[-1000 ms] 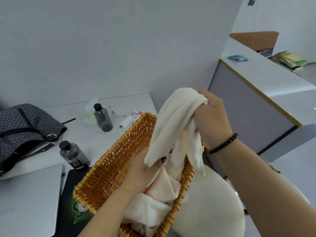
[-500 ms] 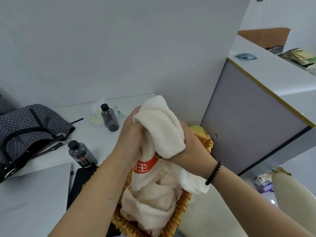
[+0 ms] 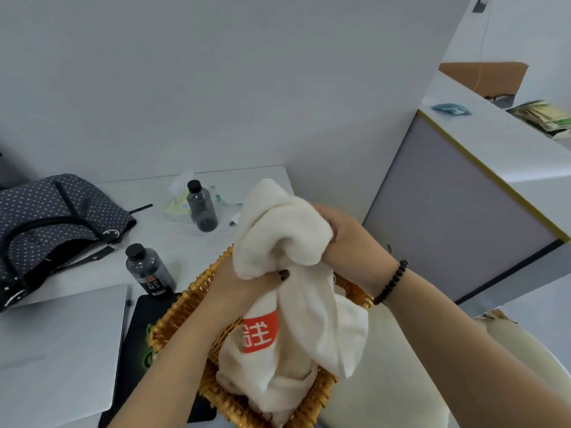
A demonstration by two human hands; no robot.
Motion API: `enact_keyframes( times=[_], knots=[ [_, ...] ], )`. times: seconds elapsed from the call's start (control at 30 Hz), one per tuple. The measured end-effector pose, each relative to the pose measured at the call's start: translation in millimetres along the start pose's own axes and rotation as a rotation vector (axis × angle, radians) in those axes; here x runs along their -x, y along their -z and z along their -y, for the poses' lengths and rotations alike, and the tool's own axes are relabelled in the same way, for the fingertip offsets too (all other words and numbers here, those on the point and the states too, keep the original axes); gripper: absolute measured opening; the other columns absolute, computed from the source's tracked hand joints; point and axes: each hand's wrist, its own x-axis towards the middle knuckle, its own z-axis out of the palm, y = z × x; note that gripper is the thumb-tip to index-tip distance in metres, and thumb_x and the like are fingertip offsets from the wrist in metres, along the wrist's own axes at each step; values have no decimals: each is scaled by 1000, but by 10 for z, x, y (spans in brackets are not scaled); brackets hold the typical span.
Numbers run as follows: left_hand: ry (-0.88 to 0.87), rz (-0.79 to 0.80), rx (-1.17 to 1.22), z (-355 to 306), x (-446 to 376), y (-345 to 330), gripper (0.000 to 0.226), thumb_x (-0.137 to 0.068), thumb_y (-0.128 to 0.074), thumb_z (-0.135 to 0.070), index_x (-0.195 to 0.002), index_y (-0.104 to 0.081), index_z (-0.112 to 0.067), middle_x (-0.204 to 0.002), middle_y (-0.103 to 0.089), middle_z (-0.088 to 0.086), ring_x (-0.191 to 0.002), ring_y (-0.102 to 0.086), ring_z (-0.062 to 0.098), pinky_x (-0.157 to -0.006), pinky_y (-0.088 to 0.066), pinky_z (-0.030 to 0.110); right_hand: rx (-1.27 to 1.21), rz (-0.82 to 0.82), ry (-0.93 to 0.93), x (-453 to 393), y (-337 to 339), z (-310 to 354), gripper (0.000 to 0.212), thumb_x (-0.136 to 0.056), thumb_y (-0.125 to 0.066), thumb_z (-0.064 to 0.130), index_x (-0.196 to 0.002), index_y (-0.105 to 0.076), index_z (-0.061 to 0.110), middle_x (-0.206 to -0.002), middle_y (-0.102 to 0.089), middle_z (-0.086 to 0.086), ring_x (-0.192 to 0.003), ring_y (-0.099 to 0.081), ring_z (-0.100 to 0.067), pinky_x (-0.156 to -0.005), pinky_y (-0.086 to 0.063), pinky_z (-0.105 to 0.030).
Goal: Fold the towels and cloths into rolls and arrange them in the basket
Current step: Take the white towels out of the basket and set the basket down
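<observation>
Together, left hand and right hand grip the cream towel above the basket.

Single head view, looking forward and down, close above basket

Plain grey wall behind a white table.

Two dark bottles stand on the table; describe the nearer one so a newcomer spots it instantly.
Start at the wicker basket. Just left of its far corner, by the polka-dot bag, stands the nearer bottle. Unlike the plain far bottle, it carries a dark label with a red patch.
</observation>
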Motion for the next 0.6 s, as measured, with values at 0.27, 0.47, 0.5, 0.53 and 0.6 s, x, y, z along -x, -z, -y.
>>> enact_keyframes(
  times=[0.27,0.47,0.5,0.53,0.6],
  knots=[
    [152,-318,61,126,128,847,44,-57,-78,-30,-99,-69,-23,-88,-75,-1,-83,-71,24,-77,-54,39,587,248,-645,1,-473,-1284,94,-80,-73,34,-149,-13,14,-145,-35,-9,-126,-44,-25,-97,-46,-34],
    [152,-237,-136,151,122,959,20,-73,-82,-21,-84,-65,-24,-65,-70,-11,-69,-65,18,-62,-47,30,683,300,-720,40,-874,-1719,57,-86,-62,21,-136,-34,17,-122,-50,-6,-105,-53,-24,-75,-49,-28],
    [153,-231,-161,167,118,933,16,-78,-78,-18,-84,-64,-25,-65,-69,-12,-70,-64,16,-62,-45,28,677,266,-683,15,-868,-1705,37,-87,-58,16,-122,-46,18,-106,-55,-1,-97,-54,-21,-71,-47,-27],
    [155,-218,-185,197,107,909,16,-81,-76,-19,-88,-65,-28,-71,-70,-11,-72,-65,12,-62,-46,27,676,236,-638,-24,-837,-1677,18,-87,-55,15,-105,-54,19,-89,-54,4,-90,-53,-18,-70,-46,-26],
    [159,-183,-235,258,82,848,20,-81,-76,-23,-95,-65,-33,-85,-71,-10,-78,-66,5,-64,-47,23,661,202,-538,-109,-708,-1506,8,-88,-54,19,-84,-60,23,-75,-52,5,-81,-52,-16,-68,-46,-25]
  ],
)
